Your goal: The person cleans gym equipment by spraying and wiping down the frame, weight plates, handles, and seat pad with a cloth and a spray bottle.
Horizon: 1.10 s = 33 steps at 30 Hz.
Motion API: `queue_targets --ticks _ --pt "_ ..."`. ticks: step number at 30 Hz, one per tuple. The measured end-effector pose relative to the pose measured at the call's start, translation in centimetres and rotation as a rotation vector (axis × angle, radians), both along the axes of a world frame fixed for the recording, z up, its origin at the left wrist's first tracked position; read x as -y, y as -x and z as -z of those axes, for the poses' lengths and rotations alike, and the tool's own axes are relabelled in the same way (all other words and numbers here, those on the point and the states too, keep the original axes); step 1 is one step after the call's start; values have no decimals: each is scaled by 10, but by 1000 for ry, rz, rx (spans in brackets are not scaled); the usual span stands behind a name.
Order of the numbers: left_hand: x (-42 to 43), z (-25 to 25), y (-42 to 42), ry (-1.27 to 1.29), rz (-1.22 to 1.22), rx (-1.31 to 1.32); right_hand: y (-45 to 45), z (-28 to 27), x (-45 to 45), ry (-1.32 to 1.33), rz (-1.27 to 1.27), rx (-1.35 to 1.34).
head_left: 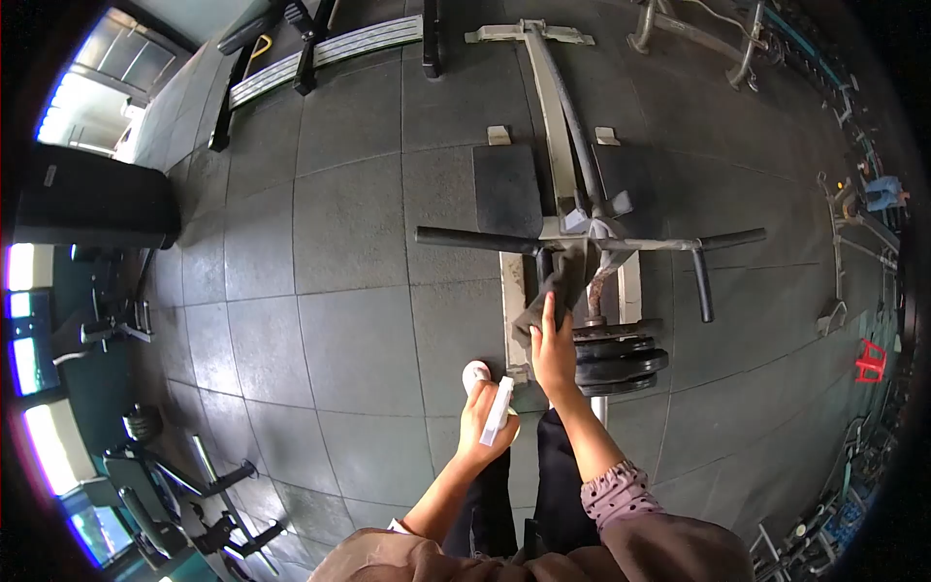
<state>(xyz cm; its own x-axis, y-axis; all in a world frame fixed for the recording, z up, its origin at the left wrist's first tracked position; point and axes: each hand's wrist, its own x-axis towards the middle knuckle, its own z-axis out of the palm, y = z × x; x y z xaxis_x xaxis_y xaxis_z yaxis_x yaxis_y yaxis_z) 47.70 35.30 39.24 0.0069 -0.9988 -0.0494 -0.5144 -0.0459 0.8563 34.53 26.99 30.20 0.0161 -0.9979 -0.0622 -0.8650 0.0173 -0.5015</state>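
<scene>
My right hand (555, 354) presses a dark grey cloth (574, 276) against the metal bar and inner grip of a rowing machine's handle (480, 240). Its fingers are closed on the cloth, with the index finger stretched along it. Lower and to the left, my left hand (477, 427) is wrapped round a white spray bottle (497, 411), seen from above; most of the bottle's body is hidden by the hand. Black weight plates (621, 364) are stacked on the machine's bar just right of my right forearm.
The machine's pale frame (555, 126) runs away from me, with a black foot plate (506, 189) beside it. Dark rubber tiles (354, 238) cover the floor. Gym equipment (184, 485) stands at the left, and a red stool (870, 361) at the right.
</scene>
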Motion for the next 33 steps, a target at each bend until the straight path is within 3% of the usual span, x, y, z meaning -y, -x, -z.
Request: queue_targets --ticks 5,7,9,10,11,13,15,19,20,23,26,28,30,33 --pt "-2 -1 -37 -25 113 7 -8 17 50 -89 169 -64" --pt "-3 -2 -48 -28 131 14 -7 18 87 -316 307 131" --pt "-6 2 -59 -17 129 34 11 77 110 -182 321 269" --pt "-7 2 -63 -20 136 50 20 77 120 -423 392 357" --pt "-8 3 -67 -24 145 63 31 93 115 -436 425 633" --pt "-7 3 -70 -49 125 37 36 75 96 -595 515 1124" --pt "-4 5 -71 -74 101 17 49 96 83 -556 336 915" --pt "1 11 -67 -54 104 24 9 54 31 -170 240 52" --pt "2 12 -67 -57 119 22 -3 17 29 -266 234 -51" --pt "8 15 -64 -69 163 20 -16 8 30 -167 294 -99" --pt "15 13 -59 -65 211 26 6 41 76 -387 279 122" --pt "19 13 -54 -26 234 14 39 98 103 -481 303 654" --pt "21 15 -47 -11 227 -4 47 103 103 -603 430 1079" --pt "24 13 -39 -23 211 -41 48 99 88 -595 452 1136"
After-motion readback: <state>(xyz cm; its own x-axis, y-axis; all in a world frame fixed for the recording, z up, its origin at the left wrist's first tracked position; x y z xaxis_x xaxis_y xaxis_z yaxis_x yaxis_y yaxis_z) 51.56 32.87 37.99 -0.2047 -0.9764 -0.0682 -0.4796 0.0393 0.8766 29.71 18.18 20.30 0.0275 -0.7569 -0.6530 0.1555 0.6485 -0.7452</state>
